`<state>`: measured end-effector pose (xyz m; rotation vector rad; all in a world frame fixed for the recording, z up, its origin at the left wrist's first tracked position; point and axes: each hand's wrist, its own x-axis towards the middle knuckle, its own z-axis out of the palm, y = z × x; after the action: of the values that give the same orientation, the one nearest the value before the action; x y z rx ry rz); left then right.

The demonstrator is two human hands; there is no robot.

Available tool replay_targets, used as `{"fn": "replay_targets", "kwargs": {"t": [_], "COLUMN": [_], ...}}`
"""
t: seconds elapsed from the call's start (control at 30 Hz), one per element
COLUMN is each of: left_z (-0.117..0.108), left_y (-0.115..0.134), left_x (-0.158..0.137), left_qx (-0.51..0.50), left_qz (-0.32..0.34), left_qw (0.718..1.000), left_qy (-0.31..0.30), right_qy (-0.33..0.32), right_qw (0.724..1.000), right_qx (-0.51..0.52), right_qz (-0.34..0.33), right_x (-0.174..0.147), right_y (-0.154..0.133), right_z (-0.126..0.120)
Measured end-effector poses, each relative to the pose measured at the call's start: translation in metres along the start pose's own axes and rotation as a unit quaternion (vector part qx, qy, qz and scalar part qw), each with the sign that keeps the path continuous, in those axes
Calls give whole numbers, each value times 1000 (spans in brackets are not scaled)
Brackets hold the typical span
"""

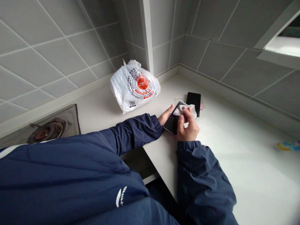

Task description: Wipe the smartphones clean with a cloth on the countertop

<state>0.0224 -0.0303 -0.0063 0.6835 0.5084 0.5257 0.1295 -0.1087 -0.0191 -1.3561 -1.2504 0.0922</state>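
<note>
My left hand (166, 116) grips a dark-screened phone (171, 124) with a pale rim by its left edge, tilted above the counter. Pressed onto the upper part of its screen is a crumpled white tissue (180, 110), pinched in the fingers of my right hand (188, 126). The tissue and right fingers hide part of the screen. Just behind lies a second flat black device (194, 99), partly covered by the tissue. A small pinkish thing (202, 105) shows at its right side, too little to name.
A white plastic bag (119, 90) with red and black print stands on the white counter (234, 150), behind my left forearm. A gas burner (43, 132) is at the far left. Grey tiled walls meet at the back corner. A colourful packet (287, 146) lies at the right edge.
</note>
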Motion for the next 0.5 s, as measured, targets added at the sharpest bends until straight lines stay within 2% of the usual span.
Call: {"fn": "replay_targets", "kwargs": {"t": [0.03, 0.1, 0.2, 0.27, 0.37, 0.5], "left_z": [1, 3, 6, 6, 4, 2], "left_y": [-3, -8, -10, -10, -11, -13], "left_x": [2, 3, 0, -5, -7, -1], "left_qx": [-15, -23, 11, 54, 96, 94], "left_qz": [26, 49, 51, 94, 167, 174], "left_qw": [1000, 999, 998, 994, 981, 980], "left_qy": [1, -3, -22, -16, -10, 2], "right_qy": [-36, -75, -77, -83, -130, -171], "right_qw": [998, 990, 984, 978, 964, 957], "right_qx": [-28, -87, -154, -188, -223, -210], "right_qz": [-43, -75, -53, -44, -63, -103], "right_x": [-3, -6, -4, -3, -3, -2], "right_y": [-3, -2, 4, 5, -3, -15], "right_z": [2, 2, 1, 0, 2, 2]}}
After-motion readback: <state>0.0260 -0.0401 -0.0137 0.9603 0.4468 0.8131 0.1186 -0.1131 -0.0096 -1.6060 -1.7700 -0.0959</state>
